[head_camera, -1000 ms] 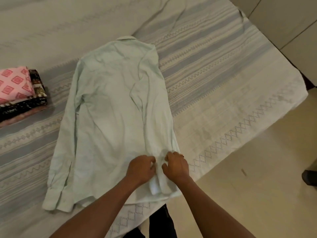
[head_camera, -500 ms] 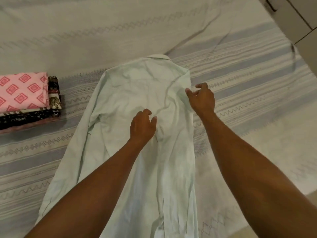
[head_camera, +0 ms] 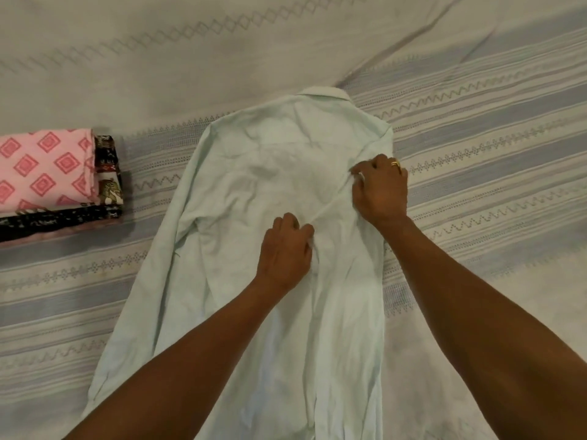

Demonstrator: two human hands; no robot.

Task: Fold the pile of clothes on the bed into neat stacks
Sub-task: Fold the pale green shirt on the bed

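Pale mint shirt (head_camera: 241, 192), grey-striped bedsheet (head_camera: 476, 128)

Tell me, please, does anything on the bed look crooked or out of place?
The pale green shirt lies wrinkled and slanted across the bedsheet stripes, and a raised ridge of cloth runs between the left hand and right hand, which both pinch it. The folded stack looks tidy.

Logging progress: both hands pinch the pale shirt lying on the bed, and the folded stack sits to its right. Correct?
No: the head view shows the folded stack left of the pale shirt. The left hand and right hand do pinch it on the bed.
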